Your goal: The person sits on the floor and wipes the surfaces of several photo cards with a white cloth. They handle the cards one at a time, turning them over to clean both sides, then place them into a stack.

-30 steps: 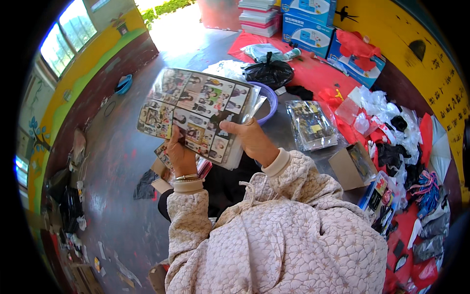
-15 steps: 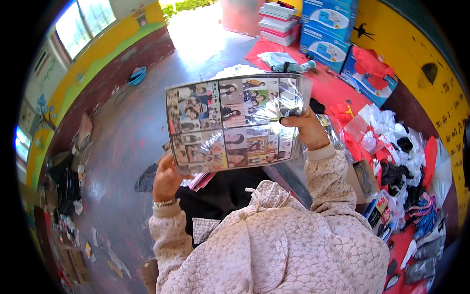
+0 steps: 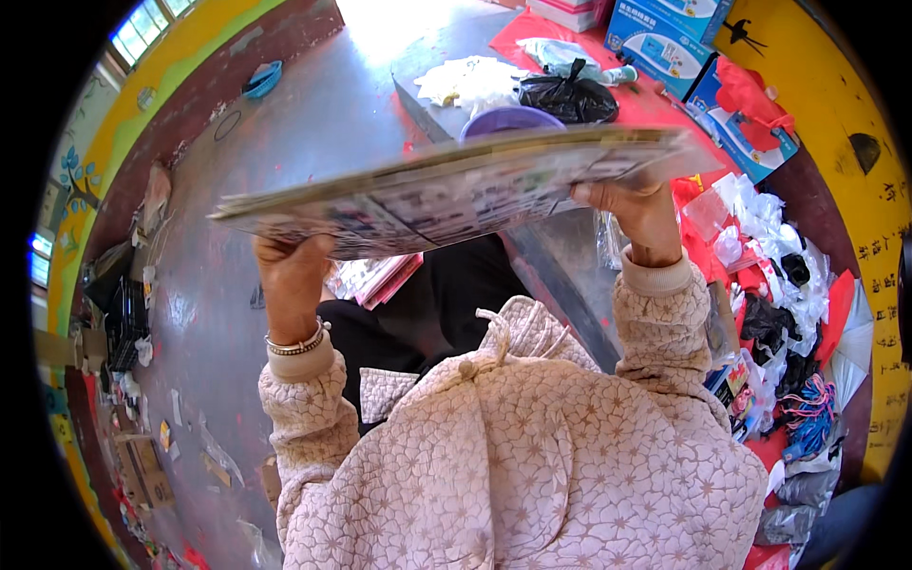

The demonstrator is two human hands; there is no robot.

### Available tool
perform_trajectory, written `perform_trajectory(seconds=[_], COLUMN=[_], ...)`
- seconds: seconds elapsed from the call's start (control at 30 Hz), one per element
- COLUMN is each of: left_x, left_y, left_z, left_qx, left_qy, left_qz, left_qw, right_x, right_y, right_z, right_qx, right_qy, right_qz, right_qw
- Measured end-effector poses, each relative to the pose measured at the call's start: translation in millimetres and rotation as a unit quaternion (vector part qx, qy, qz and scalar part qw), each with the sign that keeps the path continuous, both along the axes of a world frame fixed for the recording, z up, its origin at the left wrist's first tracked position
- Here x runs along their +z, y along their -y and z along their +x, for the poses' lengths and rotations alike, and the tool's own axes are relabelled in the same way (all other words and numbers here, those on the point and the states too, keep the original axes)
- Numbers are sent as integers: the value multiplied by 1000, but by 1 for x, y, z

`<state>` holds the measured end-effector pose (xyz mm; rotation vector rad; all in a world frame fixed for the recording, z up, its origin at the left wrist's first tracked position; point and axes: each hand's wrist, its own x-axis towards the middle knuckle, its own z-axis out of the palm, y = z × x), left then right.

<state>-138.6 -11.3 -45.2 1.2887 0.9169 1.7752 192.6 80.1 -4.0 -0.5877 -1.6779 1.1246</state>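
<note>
Printed sheet stack (image 3: pixel 456 185) raised near-flat, edge-on, above lap. Left hand (image 3: pixel 290 275) clamped on left edge, right hand (image 3: pixel 638 211) pinching right edge, bracing both ends against sag. Purple bowl (image 3: pixel 508 121) behind, on table edge.

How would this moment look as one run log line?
left hand: holds sheet stack | right hand: holds other edge | stack: near flat, raised

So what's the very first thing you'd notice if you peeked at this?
The big flat stack of printed picture sheets, held up nearly level across the middle by the left hand and the right hand. Next, the pale quilted jacket filling the bottom. On the right, a jumble of bags and wrappers lies by the yellow wall.
</note>
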Motion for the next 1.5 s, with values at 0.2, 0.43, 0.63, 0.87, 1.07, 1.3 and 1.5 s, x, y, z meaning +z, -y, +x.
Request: perform_trajectory(seconds=[0.2,0.43,0.63,0.87,1.07,1.3,1.5], left_x=[28,-22,-57,-62,-75,-50,-45], left_y=[13,-4,8,12,14,-1,-2], left_z=[30,22,34,40,34,59,51], left_qx=[-84,69,45,-83,-65,-115,-21], left_qy=[-18,-16,-21,2,-58,-77,-77], left_qz=[-38,-112,-115,-172,-198,-188,-133], left_qw=[996,991,992,982,976,972,988], right_x=[-27,-33,-52,-81,-91,-82,-66], right_y=[-8,-16,-3,-1,-10,-8,-20], right_z=[-11,-16,1,20,21,4,5], right_qx=[15,-64,-59,-41,25,-47,-86], right_qy=[-86,6,-46,-18,-70,-27,-32], right_qz=[-49,-86,-112,-173,-171,-170,-165], right_qw=[995,994,991,984,982,984,982])
